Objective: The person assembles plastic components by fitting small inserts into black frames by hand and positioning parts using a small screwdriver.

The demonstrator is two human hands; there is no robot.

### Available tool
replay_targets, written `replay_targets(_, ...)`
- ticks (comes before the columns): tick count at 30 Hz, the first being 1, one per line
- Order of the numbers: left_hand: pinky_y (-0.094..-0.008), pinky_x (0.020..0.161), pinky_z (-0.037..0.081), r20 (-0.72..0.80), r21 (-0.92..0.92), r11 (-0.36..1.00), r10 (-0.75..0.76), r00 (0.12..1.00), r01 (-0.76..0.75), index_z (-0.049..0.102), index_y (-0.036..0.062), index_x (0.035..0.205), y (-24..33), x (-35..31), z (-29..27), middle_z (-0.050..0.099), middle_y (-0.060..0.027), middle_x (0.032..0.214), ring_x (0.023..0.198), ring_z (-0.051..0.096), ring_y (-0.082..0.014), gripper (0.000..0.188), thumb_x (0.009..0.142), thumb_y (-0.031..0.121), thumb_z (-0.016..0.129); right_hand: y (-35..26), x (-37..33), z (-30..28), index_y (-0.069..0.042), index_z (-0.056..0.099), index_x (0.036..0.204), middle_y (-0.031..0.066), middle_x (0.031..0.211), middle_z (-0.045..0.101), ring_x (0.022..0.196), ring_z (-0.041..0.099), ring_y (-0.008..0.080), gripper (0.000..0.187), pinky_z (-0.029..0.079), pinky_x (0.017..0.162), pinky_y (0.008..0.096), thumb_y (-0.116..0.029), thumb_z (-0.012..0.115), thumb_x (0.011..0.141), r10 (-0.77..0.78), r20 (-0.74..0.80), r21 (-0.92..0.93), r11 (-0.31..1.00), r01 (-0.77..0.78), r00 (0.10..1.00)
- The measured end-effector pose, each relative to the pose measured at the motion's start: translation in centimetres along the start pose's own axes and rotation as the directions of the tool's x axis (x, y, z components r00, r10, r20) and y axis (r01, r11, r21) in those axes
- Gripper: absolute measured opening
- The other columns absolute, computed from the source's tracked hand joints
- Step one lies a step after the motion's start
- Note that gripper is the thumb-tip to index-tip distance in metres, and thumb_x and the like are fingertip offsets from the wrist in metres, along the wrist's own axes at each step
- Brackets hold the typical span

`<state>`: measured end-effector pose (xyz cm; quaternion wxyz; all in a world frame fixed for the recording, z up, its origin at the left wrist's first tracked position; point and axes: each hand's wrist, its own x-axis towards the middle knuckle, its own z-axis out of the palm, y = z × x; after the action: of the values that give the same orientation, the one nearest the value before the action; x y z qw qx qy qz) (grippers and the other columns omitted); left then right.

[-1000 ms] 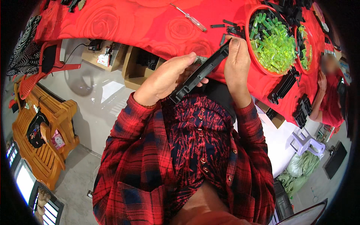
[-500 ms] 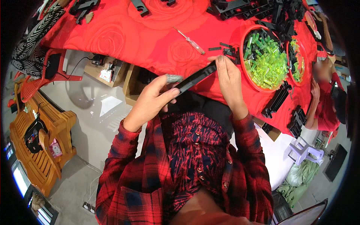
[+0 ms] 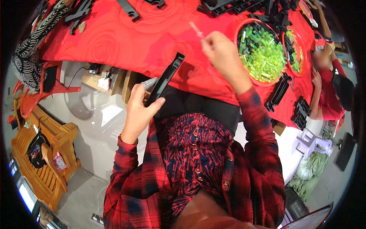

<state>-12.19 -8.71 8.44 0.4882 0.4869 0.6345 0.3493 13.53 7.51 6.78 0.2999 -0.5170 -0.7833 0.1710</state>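
Note:
My left hand (image 3: pixel 138 114) grips a long, narrow black plastic part (image 3: pixel 166 76) near its lower end. The part stands tilted, its upper end leaning right over the table's front edge. A grey wrapping (image 3: pixel 150 83) covers one finger of this hand. My right hand (image 3: pixel 222 51) is closed around a small screwdriver (image 3: pixel 196 29), which is blurred by motion and points up and left over the red tablecloth. Most of its handle is hidden in the fingers. The two hands are apart, and the right one is just left of a red-rimmed bowl (image 3: pixel 241 65) of green and black pieces.
Another red-rimmed bowl (image 3: pixel 304 63) stands to the right. Black plastic parts (image 3: pixel 244 7) are heaped at the back, with more (image 3: pixel 279 91) near the right edge. A person in red (image 3: pixel 331 91) sits at the right. A red chair (image 3: pixel 32 101) and a wooden bench (image 3: pixel 42 164) are at the left.
My right hand has let go of the black part's upper end and taken the screwdriver off the tablecloth. My left hand still holds the part, now tilted more steeply and farther left.

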Motion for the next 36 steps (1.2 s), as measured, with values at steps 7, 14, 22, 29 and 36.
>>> replay_targets(7, -0.0403, 0.081, 0.051, 0.260, 0.245, 0.805, 0.481, 0.837, -0.539, 0.060, 0.0014, 0.118, 1.5, 3.6, 6.8, 0.060, -0.0159, 0.101, 0.094, 0.062, -0.0344, 0.042, 0.081, 0.016, 0.076, -0.7, -6.0, -11.3, -0.001, 0.058, 0.115, 0.0122, 0.094, 0.067, 0.074, 0.060, 0.0161, 0.021, 0.050, 0.072, 0.0304, -0.016, 0.050, 0.104, 0.400, 0.172, 0.370, 0.821, -0.436, 0.900)
replay_targets(14, -0.0405, 0.076, 0.051, 0.317, 0.327, 0.586, 0.671, 0.670, -0.741, 0.064, 0.0022, 0.108, 1.5, 7.0, 11.1, 0.065, -0.0129, 0.092, 0.088, 0.062, -0.0317, 0.038, 0.074, 0.010, 0.078, -3.8, -10.6, -15.4, -0.002, 0.058, 0.120, 0.0135, 0.093, 0.063, 0.084, 0.062, 0.0259, 0.022, 0.049, 0.077, 0.0337, -0.012, 0.050, 0.102, 0.388, 0.286, 0.040, 0.909, -0.416, 0.876)
replay_targets(22, -0.0413, 0.079, 0.049, 0.317, 0.319, 0.605, 0.657, 0.684, -0.729, 0.065, 0.0025, 0.103, 0.8, 7.7, 11.7, 0.065, -0.0118, 0.089, 0.088, 0.060, -0.0318, 0.034, 0.073, 0.012, 0.080, -3.7, -10.8, -13.9, -0.004, 0.062, 0.105, 0.0140, 0.083, 0.063, 0.074, 0.066, 0.0333, 0.014, 0.052, 0.064, 0.0430, -0.007, 0.059, 0.092, 0.131, 0.329, -0.392, 0.920, 0.009, 0.935)
replay_targets(29, -0.0422, 0.078, 0.049, 0.345, 0.365, 0.590, 0.633, 0.693, -0.720, 0.064, 0.0058, 0.097, 1.1, 7.9, 11.5, 0.061, -0.0101, 0.094, 0.091, 0.058, -0.0323, 0.031, 0.073, 0.017, 0.080, -3.2, -10.2, -13.3, -0.006, 0.060, 0.090, 0.0108, 0.072, 0.060, 0.065, 0.064, 0.0315, 0.003, 0.050, 0.058, 0.0414, -0.007, 0.061, 0.087, 0.038, 0.412, -0.451, 0.876, 0.168, 0.910)
replay_targets(36, -0.0419, 0.074, 0.048, 0.358, 0.362, 0.625, 0.592, 0.722, -0.691, 0.065, 0.0069, 0.097, 1.4, 8.1, 11.6, 0.057, -0.0098, 0.089, 0.085, 0.055, -0.0317, 0.031, 0.074, 0.019, 0.080, -1.9, -9.7, -12.2, -0.005, 0.063, 0.084, 0.0107, 0.069, 0.060, 0.062, 0.064, 0.0313, 0.011, 0.051, 0.056, 0.0420, -0.014, 0.062, 0.090, 0.037, 0.389, -0.371, 0.921, 0.120, 0.921)
